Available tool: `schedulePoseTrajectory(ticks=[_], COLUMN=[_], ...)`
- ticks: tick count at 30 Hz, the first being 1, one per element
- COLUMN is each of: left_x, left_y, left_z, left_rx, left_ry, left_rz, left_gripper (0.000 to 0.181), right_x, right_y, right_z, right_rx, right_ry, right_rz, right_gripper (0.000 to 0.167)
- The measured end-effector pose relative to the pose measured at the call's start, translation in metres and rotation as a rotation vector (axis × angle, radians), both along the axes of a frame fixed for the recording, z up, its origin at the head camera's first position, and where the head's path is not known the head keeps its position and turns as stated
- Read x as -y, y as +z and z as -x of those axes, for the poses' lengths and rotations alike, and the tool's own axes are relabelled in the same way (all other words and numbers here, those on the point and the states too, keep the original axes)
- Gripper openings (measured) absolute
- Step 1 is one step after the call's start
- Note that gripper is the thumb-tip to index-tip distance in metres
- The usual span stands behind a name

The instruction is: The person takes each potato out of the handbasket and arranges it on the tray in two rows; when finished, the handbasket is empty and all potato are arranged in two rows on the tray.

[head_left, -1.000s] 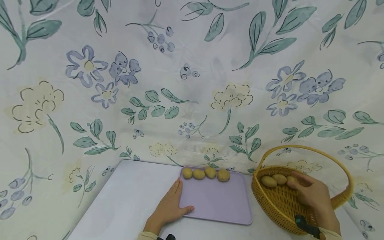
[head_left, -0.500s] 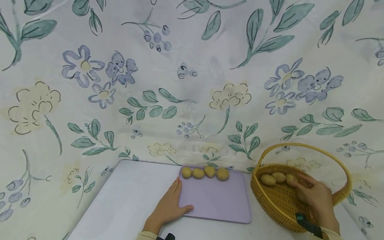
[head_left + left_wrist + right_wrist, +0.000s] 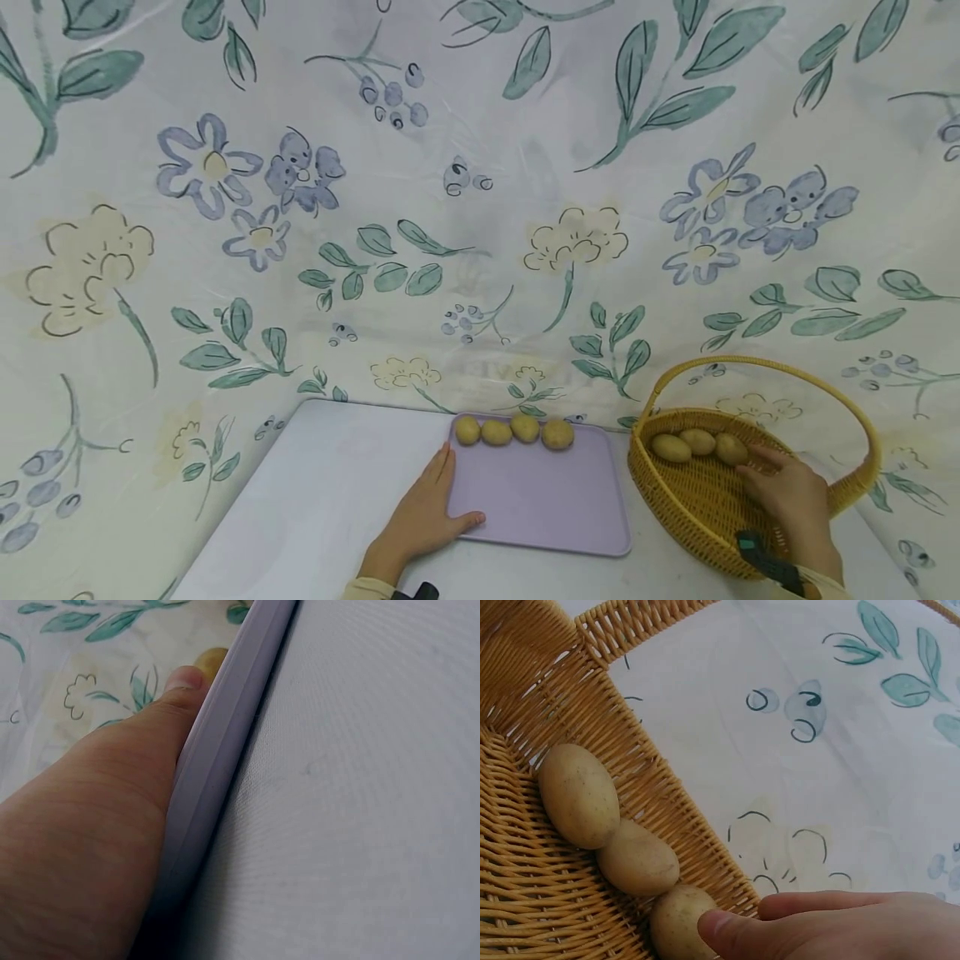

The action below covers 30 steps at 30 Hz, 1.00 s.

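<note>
At lower right, the parted, empty right grip seems to touch 1 of 3 potatoes lined along the basket, perhaps against rolling, while the flat, unclenched left grip likely steadies the lower-centre tray bearing 4 potatoes.

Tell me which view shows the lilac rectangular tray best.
Head view: it shows nearly the whole lilac rectangular tray from above. The left wrist view gives only an outer side; the right wrist view, nothing.
</note>
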<state>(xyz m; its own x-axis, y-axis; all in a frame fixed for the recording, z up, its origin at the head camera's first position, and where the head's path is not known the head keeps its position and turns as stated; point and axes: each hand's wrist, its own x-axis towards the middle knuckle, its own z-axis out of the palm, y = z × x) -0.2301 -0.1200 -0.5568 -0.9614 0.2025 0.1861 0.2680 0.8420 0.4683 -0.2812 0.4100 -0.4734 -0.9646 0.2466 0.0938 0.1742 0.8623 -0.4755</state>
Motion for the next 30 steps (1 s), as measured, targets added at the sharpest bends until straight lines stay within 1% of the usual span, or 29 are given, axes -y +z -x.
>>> schedulePoseTrajectory(ticks=[7, 10, 12, 14, 17, 19, 21, 26, 30], left_x=[0.0006, 0.0010, 0.0015, 0.0021, 0.0026, 0.0027, 0.0025, 0.0017, 0.0008], left_y=[0.0000, -0.0009, -0.0017, -0.0028, -0.0041, -0.0048, -0.0053, -0.0044, -0.0035], left_z=[-0.0002, -0.0001, -0.0001, 0.0003, 0.0010, 0.0015, 0.0018, 0.0027, 0.0028], left_rx=[-0.003, -0.004, -0.005, -0.006, -0.009, -0.009, -0.007, -0.001, -0.003], left_ry=[-0.005, -0.008, -0.011, -0.012, -0.009, -0.008, -0.009, -0.010, -0.010], left_rz=[0.008, 0.011, 0.006, 0.006, 0.009, 0.012, 0.013, 0.001, 0.005], left_gripper=[0.117, 0.118, 0.118, 0.118, 0.119, 0.119, 0.119, 0.119, 0.118], right_x=[-0.0030, -0.0033, -0.0026, -0.0021, -0.0012, -0.0015, -0.0021, -0.0036, -0.0045], right_y=[-0.0063, -0.0082, -0.0084, -0.0083, -0.0079, -0.0089, -0.0100, -0.0100, -0.0103], right_z=[-0.0035, -0.0045, -0.0053, -0.0061, -0.0071, -0.0075, -0.0076, -0.0036, -0.0026], right_rx=[-0.025, -0.018, -0.004, 0.016, 0.026, 0.025, 0.026, 0.055, 0.059], right_ry=[0.010, 0.008, 0.010, 0.035, 0.089, 0.125, 0.143, 0.169, 0.182], right_rz=[-0.013, 0.002, 0.029, 0.058, 0.067, 0.053, 0.026, -0.013, -0.031], right_gripper=[0.059, 0.060, 0.061, 0.064, 0.066, 0.065, 0.062, 0.055, 0.053])
